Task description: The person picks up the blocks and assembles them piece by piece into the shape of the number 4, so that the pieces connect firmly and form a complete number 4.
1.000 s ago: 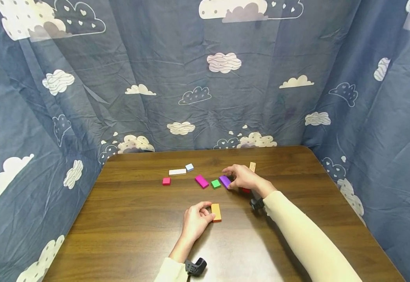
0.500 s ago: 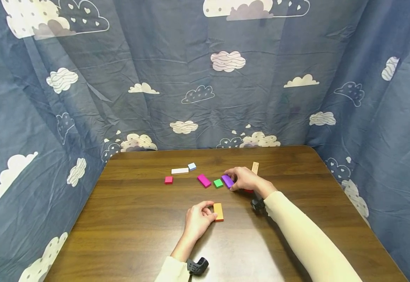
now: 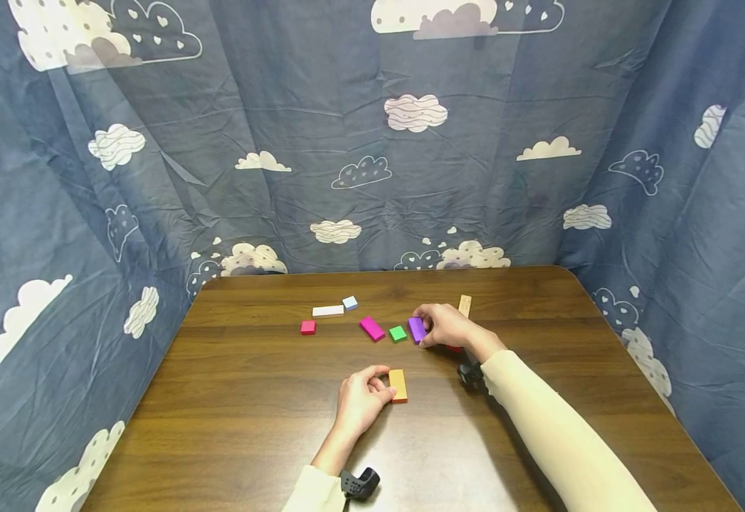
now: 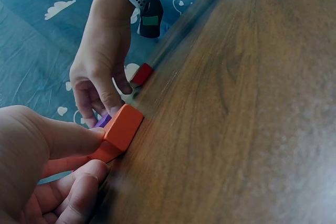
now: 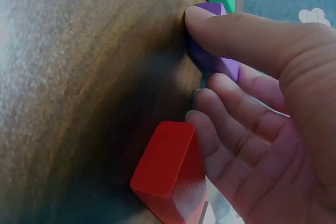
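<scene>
My left hand pinches an orange block by its ends between thumb and forefinger, in front of the other blocks. In the left wrist view the orange block lies flat on the wood, the thumb against its near side. Farther back, my right hand pinches a purple block, thumb at the near end and fingers at the far end. Close by its curled fingers stands a red block, mostly hidden under the hand in the head view. A small green block lies just left of the purple one.
Left of the green block lies a magenta block. Beyond are a white bar, a light blue block and a small crimson block. A pale wooden block lies behind the right hand. A cloud-print curtain borders the table.
The purple block has turned to point more straight away from me and slid slightly right of the green block, in my right hand's grip. The left hand stays at the orange block.
</scene>
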`<state>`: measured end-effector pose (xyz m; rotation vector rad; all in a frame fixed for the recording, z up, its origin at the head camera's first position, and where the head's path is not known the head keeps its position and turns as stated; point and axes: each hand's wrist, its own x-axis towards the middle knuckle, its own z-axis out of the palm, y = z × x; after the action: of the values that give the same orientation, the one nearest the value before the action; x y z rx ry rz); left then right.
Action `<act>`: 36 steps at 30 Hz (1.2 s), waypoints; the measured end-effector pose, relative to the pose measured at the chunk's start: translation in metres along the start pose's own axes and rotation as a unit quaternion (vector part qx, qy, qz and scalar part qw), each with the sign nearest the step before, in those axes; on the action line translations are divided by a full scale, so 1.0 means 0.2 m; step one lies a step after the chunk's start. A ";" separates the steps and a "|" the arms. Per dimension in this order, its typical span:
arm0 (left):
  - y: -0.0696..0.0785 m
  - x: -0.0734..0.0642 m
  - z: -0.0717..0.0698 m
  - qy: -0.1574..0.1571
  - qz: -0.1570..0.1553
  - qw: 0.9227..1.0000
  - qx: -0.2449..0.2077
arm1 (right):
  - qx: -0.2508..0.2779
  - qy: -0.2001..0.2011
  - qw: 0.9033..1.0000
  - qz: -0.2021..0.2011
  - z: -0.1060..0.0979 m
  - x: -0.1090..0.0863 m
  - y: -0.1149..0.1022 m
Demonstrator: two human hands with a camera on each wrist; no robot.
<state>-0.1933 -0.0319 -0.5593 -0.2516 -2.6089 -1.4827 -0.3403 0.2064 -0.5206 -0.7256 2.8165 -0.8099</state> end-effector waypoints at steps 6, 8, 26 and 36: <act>0.01 0.01 -0.01 -0.005 -0.013 1.000 0.002 | 0.000 0.015 1.000 0.004 0.01 0.00 0.00; 0.02 0.01 -0.01 -0.008 -0.015 1.000 0.002 | 0.002 0.021 1.000 0.007 0.01 0.00 0.01; 0.02 0.00 0.01 -0.010 -0.015 1.000 -0.001 | 0.070 0.064 0.995 -0.004 0.03 -0.05 0.04; 0.01 0.00 0.00 -0.009 -0.012 1.000 0.005 | 0.089 0.086 0.992 -0.009 0.06 -0.06 0.04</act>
<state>-0.1926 -0.0317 -0.5580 -0.2353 -2.6413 -1.4821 -0.3297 0.2127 -0.5350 -0.6859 2.8380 -1.1639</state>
